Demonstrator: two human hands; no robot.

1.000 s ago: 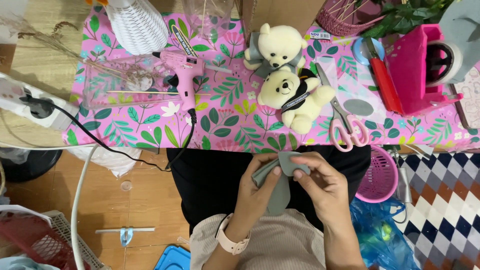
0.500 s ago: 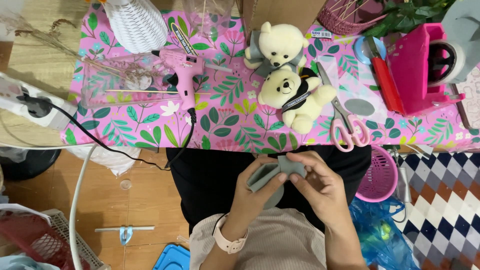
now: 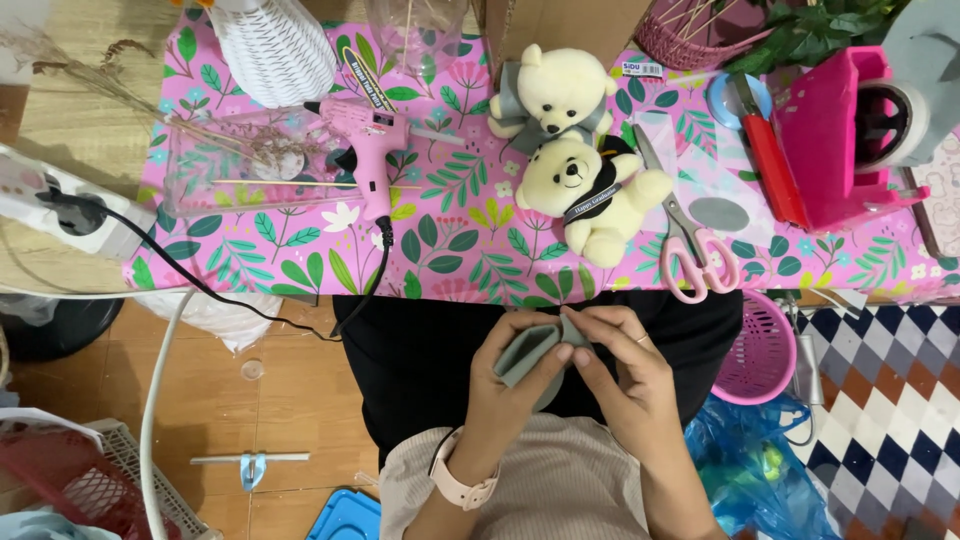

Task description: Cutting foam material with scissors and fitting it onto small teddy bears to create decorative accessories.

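Below the pink floral tablecloth (image 3: pixel 300 250), the left hand (image 3: pixel 515 385) and right hand (image 3: pixel 625 375) pinch a folded grey felt piece (image 3: pixel 528 350) (probably felt), fingers clamped, best kept edge-aligned.

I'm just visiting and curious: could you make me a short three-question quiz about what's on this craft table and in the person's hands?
1. True or false: both hands hold the grey felt.
2. Which tool lies just right of the bears? A) glue gun B) scissors C) tape dispenser
3. What is on the left hand's wrist?

Key:
1. True. The left hand and the right hand both pinch the folded felt over the lap.
2. B. The scissors, with pink handles, lie beside the bears; the glue gun lies to their left and the tape dispenser stands further right.
3. A pink watch.
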